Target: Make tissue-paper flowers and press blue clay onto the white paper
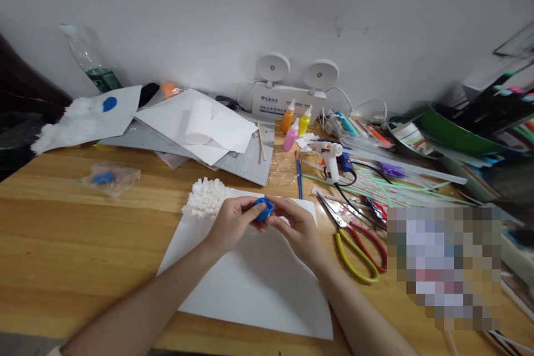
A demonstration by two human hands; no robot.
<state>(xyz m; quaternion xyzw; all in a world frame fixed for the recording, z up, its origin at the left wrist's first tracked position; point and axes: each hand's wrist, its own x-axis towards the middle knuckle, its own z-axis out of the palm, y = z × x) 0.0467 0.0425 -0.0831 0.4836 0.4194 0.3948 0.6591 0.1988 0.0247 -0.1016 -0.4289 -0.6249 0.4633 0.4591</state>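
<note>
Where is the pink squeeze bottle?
In the head view, the pink squeeze bottle stands just right of centre, in front of the orange bottle and yellow bottle, right of the grey cutting mat.

Blue lettering (273, 109) "消防应急照明灯" on the white twin-lamp box (281, 97); smaller print illegible

1. The single head-worn camera looks forward and down from above and behind the fingers (286, 205).
2. Near them, it takes in surrounding tabletop (62, 233) and the wall (187, 11) beyond.
</note>
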